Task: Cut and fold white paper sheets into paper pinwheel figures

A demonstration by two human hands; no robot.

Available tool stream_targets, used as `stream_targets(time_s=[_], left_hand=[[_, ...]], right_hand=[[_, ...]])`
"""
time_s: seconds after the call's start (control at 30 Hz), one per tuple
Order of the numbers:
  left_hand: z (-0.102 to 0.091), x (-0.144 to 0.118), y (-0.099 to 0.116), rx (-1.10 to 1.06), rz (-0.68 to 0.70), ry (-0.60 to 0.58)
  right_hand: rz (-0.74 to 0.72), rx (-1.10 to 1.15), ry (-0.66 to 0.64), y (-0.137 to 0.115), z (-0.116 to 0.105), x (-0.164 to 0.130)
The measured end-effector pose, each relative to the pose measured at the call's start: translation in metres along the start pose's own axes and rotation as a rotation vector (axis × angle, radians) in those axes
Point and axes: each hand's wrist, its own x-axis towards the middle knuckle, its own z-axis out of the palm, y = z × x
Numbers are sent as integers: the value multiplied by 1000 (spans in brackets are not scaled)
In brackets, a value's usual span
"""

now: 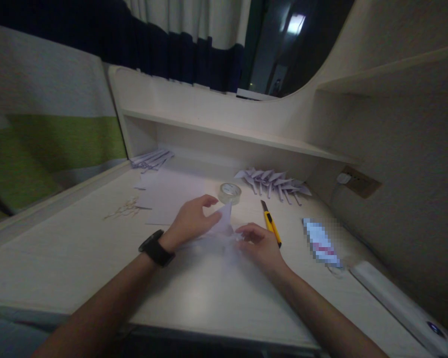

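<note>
Both of my hands work on a piece of white paper [223,224] folded to a point, lying on the pale desk [78,248]. My left hand [191,220], with a black watch [156,247] on its wrist, presses on the paper's left side, fingers curled over it. My right hand [259,243] pinches the paper's right edge. A roll of clear tape [230,193] stands just beyond the paper's tip. A yellow utility knife [271,222] lies right beside my right hand.
Several folded paper pieces [272,183] lie in a row at the back under the shelf [224,132]. Flat sheets [171,195] and paper strips [152,159] sit back left, small scraps [125,209] left. A blurred card [321,243] and a white bar [399,303] lie right.
</note>
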Motion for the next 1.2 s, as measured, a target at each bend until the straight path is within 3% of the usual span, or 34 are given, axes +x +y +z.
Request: stream_targets(time_s=[0.1, 0.2, 0.37, 0.6, 0.8, 1.03, 1.2], left_hand=[[3, 2, -7, -45, 5, -169], [7, 1, -10, -21, 35, -196], [9, -2, -12, -30, 103, -202], [13, -2, -12, -153, 136, -276], [12, 0, -9, -232, 148, -332], [5, 10, -25, -26, -66, -83], [13, 12, -29, -298, -230, -244]], right_hand=[[28, 9, 8, 6, 0, 1], [31, -78, 10, 8, -2, 1], [-211, -444, -9, -14, -18, 1], [-310, -628, -481, -53, -36, 16], [-332, -828, -635, -47, -23, 33], [-316, -795, -592, -42, -26, 30], [-282, -773, -546, -33, -24, 22]])
